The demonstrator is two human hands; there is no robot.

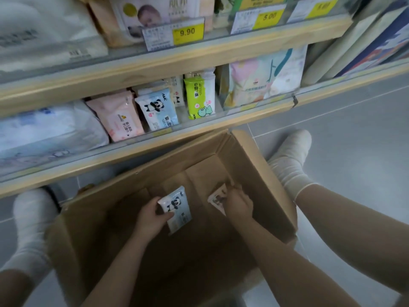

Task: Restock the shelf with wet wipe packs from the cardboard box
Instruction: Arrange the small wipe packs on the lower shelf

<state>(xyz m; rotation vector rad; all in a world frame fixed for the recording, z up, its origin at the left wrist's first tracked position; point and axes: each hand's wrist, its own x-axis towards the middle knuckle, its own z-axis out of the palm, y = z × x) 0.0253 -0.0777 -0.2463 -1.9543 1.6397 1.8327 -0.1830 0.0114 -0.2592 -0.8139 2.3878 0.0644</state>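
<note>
Person crouched over the cardboard box (261, 165), which sits open on the floor right under the lower shelf (155, 140). Step in hand looks like picking: both arms are down inside the box. Left hand (152, 214) grips a blue panda pack (178, 209), thumb across its face, fingers curled behind its left edge; the pack is tilted and seems lifted off the box bottom, though that is hard to judge. Right hand (238, 203) is curled over a second pack (218, 199) near the box's right wall, fingers pinching at its top edge; most of that pack is hidden and its print too blurred to read. On the shelf a matching panda pack (158, 110) already stands between a pink pack (117, 117) and a green pack (198, 97), with a gap just right of the panda one. Next move, as I judge it: raise both packs clear of the box flaps and stand them upright in their rows, faces outward
</note>
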